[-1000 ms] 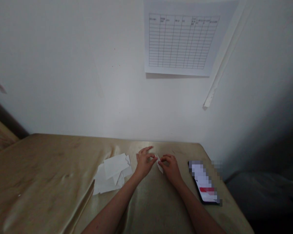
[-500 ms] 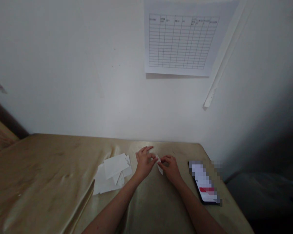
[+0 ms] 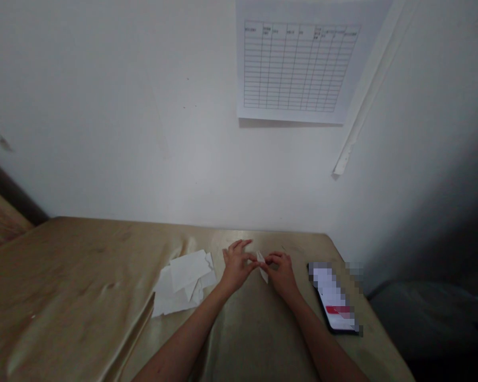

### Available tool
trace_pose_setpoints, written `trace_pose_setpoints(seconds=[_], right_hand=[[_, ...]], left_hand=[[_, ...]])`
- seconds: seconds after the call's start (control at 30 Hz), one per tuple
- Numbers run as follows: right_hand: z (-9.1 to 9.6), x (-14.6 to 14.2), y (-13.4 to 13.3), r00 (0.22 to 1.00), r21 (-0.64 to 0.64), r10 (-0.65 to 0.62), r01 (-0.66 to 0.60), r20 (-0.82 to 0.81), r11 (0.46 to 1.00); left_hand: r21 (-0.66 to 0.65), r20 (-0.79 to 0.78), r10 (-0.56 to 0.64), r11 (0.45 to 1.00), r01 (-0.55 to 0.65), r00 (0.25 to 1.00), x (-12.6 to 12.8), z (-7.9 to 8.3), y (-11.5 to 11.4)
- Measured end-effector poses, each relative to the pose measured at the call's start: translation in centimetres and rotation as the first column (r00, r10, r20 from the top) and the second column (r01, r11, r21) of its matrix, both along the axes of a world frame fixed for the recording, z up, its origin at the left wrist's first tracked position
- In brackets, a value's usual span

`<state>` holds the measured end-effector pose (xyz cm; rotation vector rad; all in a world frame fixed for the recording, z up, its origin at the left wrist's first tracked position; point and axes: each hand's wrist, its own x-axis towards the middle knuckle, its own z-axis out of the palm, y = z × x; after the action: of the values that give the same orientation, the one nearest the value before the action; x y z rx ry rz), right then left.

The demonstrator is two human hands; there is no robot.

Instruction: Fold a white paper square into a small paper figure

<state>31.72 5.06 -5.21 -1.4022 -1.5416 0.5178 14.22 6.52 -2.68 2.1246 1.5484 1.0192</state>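
Observation:
Between my two hands is a small folded piece of white paper [image 3: 264,275], narrow and pointed at its lower end. My left hand [image 3: 236,266] pinches its left side between thumb and index finger, the other fingers spread away. From the right, my right hand [image 3: 281,271] grips it with thumb and fingertips, which cover its middle. Left of my left hand lies a loose pile of white paper sheets [image 3: 189,270], some with torn edges, overlapping on the gold-brown table cover [image 3: 255,334].
A phone [image 3: 334,302] with its screen lit lies right of my right hand, near the table's right edge. Folds ridge the cover at left. Behind the table rises a white wall [image 3: 143,132] with a printed table sheet [image 3: 295,69] on it. A dark object [image 3: 426,313] stands beyond the right edge.
The folded paper has shifted slightly right with both hands, and its upper end now shows more above the fingers. The paper pile and phone stay put.

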Motion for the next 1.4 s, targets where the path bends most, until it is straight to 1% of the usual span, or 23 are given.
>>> trace_pose_setpoints(seconds=[0.27,0.47,0.57,0.67,0.8,0.9,1.2,1.4], right_hand=[[0.05,-0.24,-0.11,1.0,-0.011,0.005,-0.006,-0.026,1.0],[-0.08,-0.64,-0.1,0.998,0.02,0.01,-0.009,-0.054,1.0],[-0.16,-0.6,0.0,0.998,0.025,-0.001,0.003,-0.063,1.0],[-0.15,-0.38,0.05,0.998,0.015,-0.003,0.004,-0.069,1.0],[0.0,-0.16,0.02,0.998,0.018,0.023,-0.022,-0.06,1.0],[0.09,-0.25,-0.05,0.999,0.026,0.01,-0.008,-0.047,1.0],[0.43,-0.64,-0.04,0.998,0.02,0.041,-0.041,-0.037,0.999],[0.54,-0.07,-0.13,0.998,0.026,0.036,-0.035,-0.044,0.999]], left_hand=[[0.01,0.033,0.015,1.0,-0.015,0.999,0.32,0.03,-0.1],[0.067,0.091,0.051,0.996,-0.057,0.995,0.57,-0.19,-0.1],[0.045,0.098,0.069,0.996,-0.074,0.993,0.49,-0.39,-0.02],[0.009,0.087,0.059,0.998,-0.06,0.994,0.36,-0.55,0.15],[-0.001,0.084,0.057,0.998,-0.057,0.995,0.27,-0.68,0.33],[-0.016,0.088,0.068,0.998,-0.067,0.994,0.33,-0.63,0.31],[-0.023,0.159,0.134,0.991,-0.132,0.978,0.58,-0.62,0.26],[-0.064,0.128,0.144,0.989,-0.137,0.981,0.56,-0.88,0.76]])
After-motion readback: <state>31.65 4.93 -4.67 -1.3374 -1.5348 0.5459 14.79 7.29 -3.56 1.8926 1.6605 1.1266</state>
